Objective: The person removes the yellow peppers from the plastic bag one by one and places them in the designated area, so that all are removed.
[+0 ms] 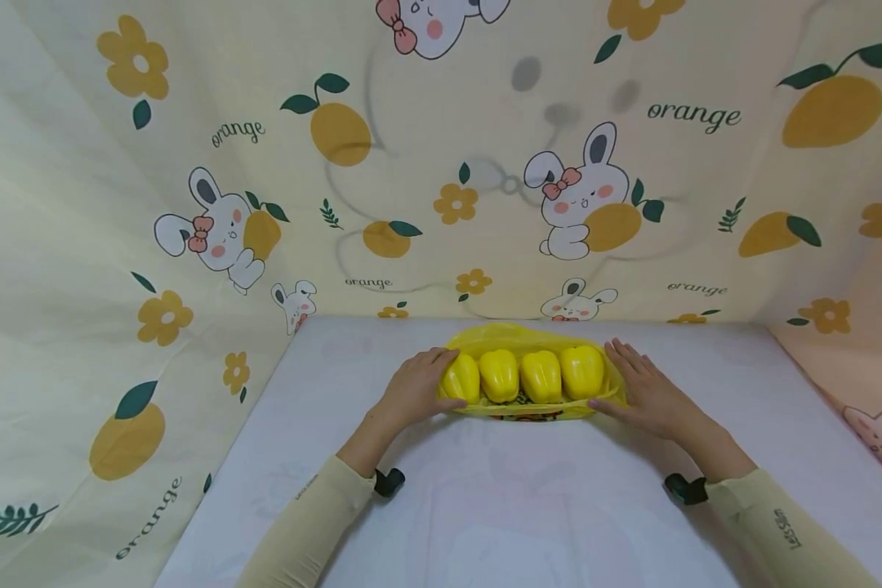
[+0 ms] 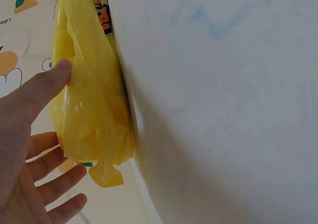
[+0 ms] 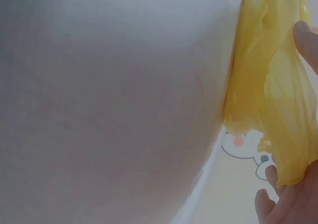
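Several yellow bell peppers (image 1: 541, 377) lie in a row inside a thin yellow plastic bag (image 1: 510, 335), whose mouth gapes upward. My left hand (image 1: 417, 385) is at the bag's left end, with its thumb touching the near rim. In the left wrist view, its fingers (image 2: 62, 184) are spread and only loosely bent beside the bag. At the other end, my right hand (image 1: 654, 396) has its fingers stretched along the bag's side and its thumb against the near edge. The right wrist view shows that thumb (image 3: 305, 40) on the plastic; part of the hand is out of frame.
The bag lies on a white-covered table (image 1: 485, 506), near its back edge. Behind it rises a cream cloth backdrop (image 1: 426, 286) printed with rabbits, oranges and flowers, which also runs along the left and right sides. Dark cameras (image 1: 389, 482) are worn on both wrists.
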Action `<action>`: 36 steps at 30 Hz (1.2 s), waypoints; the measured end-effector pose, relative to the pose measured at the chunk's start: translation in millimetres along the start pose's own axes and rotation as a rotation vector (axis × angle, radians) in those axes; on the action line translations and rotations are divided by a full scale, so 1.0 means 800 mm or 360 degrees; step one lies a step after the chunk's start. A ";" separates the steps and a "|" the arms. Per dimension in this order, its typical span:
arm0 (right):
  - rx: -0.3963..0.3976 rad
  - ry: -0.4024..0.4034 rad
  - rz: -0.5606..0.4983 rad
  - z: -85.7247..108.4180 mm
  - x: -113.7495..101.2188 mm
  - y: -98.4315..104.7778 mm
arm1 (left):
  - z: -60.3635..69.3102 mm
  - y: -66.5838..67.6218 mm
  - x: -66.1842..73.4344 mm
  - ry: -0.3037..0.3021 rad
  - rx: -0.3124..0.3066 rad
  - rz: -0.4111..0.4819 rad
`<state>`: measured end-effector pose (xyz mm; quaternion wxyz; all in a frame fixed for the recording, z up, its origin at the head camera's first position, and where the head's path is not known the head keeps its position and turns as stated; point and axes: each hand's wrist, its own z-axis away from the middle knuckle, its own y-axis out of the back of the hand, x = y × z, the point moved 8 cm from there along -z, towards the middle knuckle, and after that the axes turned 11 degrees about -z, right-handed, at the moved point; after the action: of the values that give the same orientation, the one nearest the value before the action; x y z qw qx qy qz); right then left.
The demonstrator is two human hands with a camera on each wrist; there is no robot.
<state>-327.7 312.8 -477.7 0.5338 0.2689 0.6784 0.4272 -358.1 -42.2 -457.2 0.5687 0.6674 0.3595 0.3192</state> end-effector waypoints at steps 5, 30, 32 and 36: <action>-0.0013 0.0004 0.0025 0.000 -0.003 -0.002 | 0.002 -0.001 0.001 0.0010 -0.0016 -0.0011; -0.0039 0.0029 0.0109 0.003 -0.011 -0.004 | 0.001 -0.006 -0.003 0.0030 -0.0032 0.0006; -0.0042 0.0030 0.0107 0.003 -0.011 -0.004 | 0.001 -0.006 -0.003 0.0026 -0.0023 0.0005; -0.0040 0.0032 0.0097 0.002 -0.011 -0.005 | 0.002 -0.004 -0.003 0.0019 -0.0002 0.0012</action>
<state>-323.1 304.4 -476.8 0.5170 0.2784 0.6698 0.4545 -358.7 -44.9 -460.9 0.5658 0.6666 0.3600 0.3255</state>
